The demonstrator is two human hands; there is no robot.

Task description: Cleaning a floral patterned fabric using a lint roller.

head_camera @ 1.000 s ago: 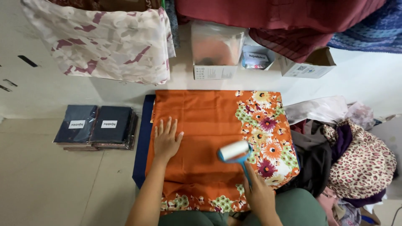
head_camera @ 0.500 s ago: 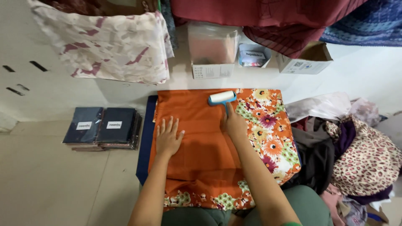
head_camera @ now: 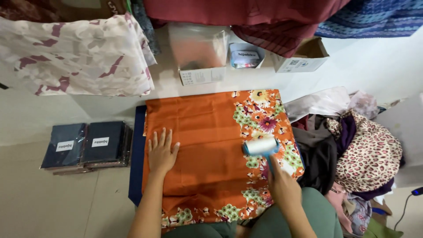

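Orange floral-bordered cloth (head_camera: 207,150) lies flat; the left hand (head_camera: 162,152) presses it, fingers spread, gripping nothing. The right hand (head_camera: 282,185), clenched on the blue-handled white lint roller (head_camera: 261,145), has drawn it back from the cloth's far edge onto its flowered right side.

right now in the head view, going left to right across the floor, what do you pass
dark flat packets → left hand on the orange floral cloth → lint roller held by the right hand → leopard-print cloth pile
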